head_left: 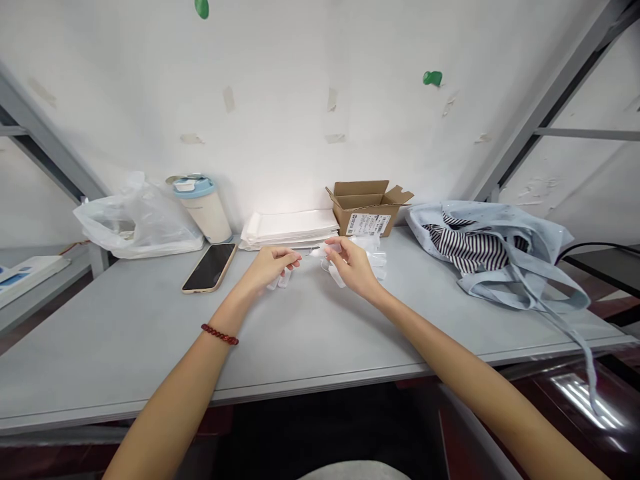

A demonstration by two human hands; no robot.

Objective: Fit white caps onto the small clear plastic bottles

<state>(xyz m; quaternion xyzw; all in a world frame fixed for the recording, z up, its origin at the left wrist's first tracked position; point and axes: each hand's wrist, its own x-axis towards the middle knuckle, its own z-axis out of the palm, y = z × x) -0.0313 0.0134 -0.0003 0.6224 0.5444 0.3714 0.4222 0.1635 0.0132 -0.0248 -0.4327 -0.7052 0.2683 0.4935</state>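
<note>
My right hand [350, 263] pinches a small white plastic piece [318, 251] with a narrow tip pointing left. Facing it, my left hand [276, 265] has thumb and fingers pressed together near that tip; what they hold is too small to make out. Below the left fingers, small translucent white pieces [284, 280] lie on the table. Another slim white piece [337, 275] shows under my right hand, near a thin loop. Behind the right hand lie several clear and white plastic pieces [379, 259], partly covered by it.
On the grey table [310, 333] are a phone [210, 268], a blue-lidded cup [203, 208], a plastic bag [140, 220] and stacked white envelopes [290, 227]. An open cardboard box [369, 213] stands behind my right hand. Rightward lies a light-blue cloth bag [540, 247], straps over the edge.
</note>
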